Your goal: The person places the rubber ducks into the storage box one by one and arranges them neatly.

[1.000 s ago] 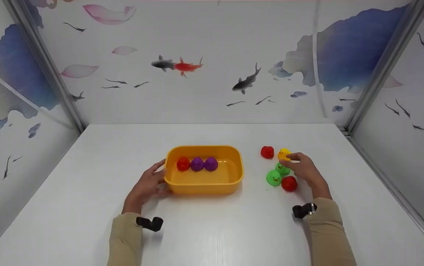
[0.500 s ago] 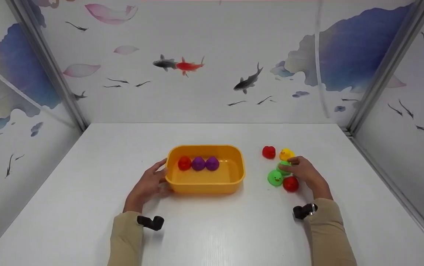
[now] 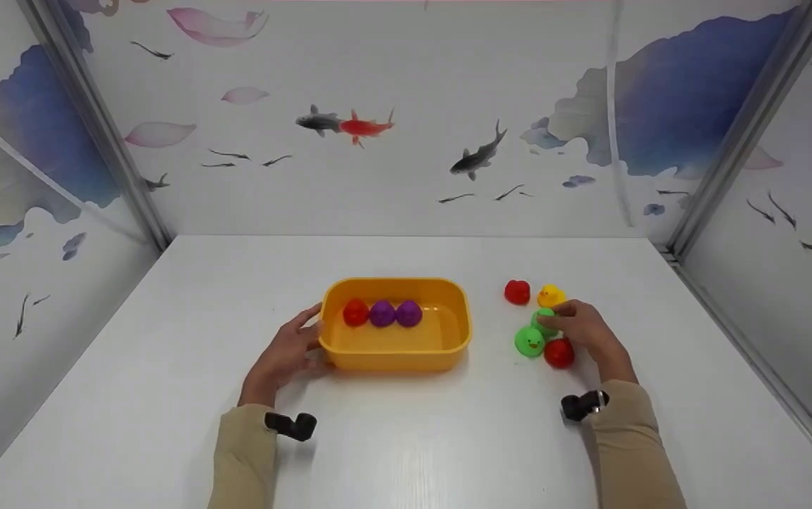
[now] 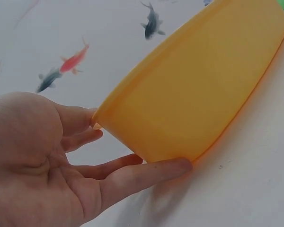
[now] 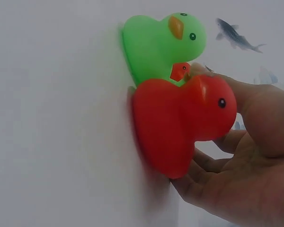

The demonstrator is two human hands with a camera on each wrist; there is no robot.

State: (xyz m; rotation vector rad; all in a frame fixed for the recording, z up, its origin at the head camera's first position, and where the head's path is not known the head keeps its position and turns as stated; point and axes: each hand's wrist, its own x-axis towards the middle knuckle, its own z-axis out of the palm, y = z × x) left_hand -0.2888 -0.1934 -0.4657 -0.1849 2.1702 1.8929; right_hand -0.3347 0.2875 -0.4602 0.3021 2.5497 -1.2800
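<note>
My left hand [image 3: 289,353] lies at the left end of a yellow plastic bin [image 3: 395,360], its fairly straight fingers touching the end wall and rim in the left wrist view. Inside are a red toy [image 3: 356,312] and two purple toys [image 3: 395,313] in a row. To the right of the bin, my right hand [image 3: 586,329] pinches a green rubber duck [image 3: 542,324] between thumb and fingers. Its grip is partly hidden behind a nearer red duck [image 5: 163,125] in the right wrist view. Another green duck [image 3: 530,342] sits beside the held one.
A yellow duck [image 3: 552,295] and another red toy [image 3: 517,292] stand just behind the right hand's fingers. The white table [image 3: 406,438] is enclosed by printed panels at the back [image 3: 378,191] and sides. Both wrists wear small black cameras.
My right hand's fingers have come down from beside the yellow duck onto the rear green duck. The left hand stays at the bin's end. The head view has shifted slightly.
</note>
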